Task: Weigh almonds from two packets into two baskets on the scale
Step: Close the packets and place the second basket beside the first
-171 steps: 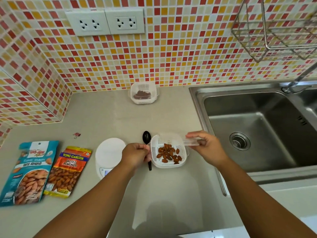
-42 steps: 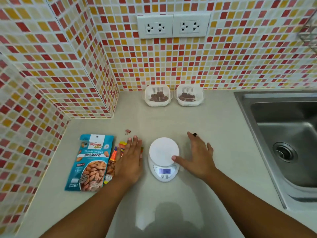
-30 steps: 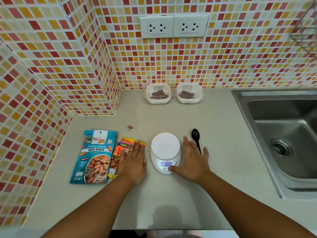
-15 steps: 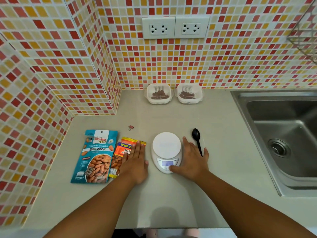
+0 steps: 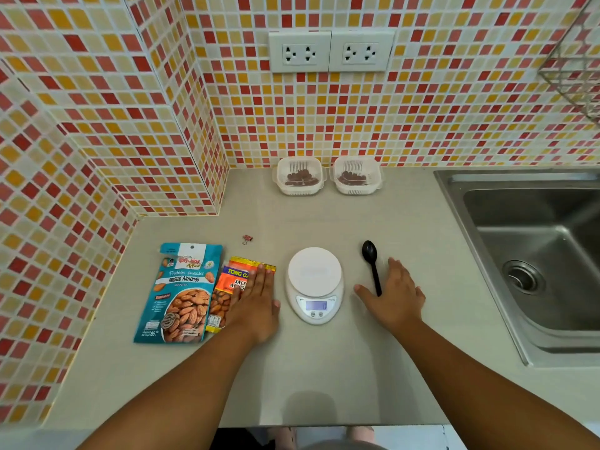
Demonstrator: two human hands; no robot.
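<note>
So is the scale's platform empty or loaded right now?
Empty. The scale shows a bare white platform; both baskets of almonds sit by the tiled wall.

The scene is evenly and brightly lit from above and behind, as is shown by the soft head shadow cast on the bench (image 5: 324, 368) near its front edge. Faint shadows are seen beside both forearms. A dull sheen is carried by the sink (image 5: 532, 254). Tile lines are bowed by wide-angle distortion towards the edges, where detail is softened.

Both hands (image 5: 256, 306) (image 5: 394, 298) flat, apparently palms down
</note>
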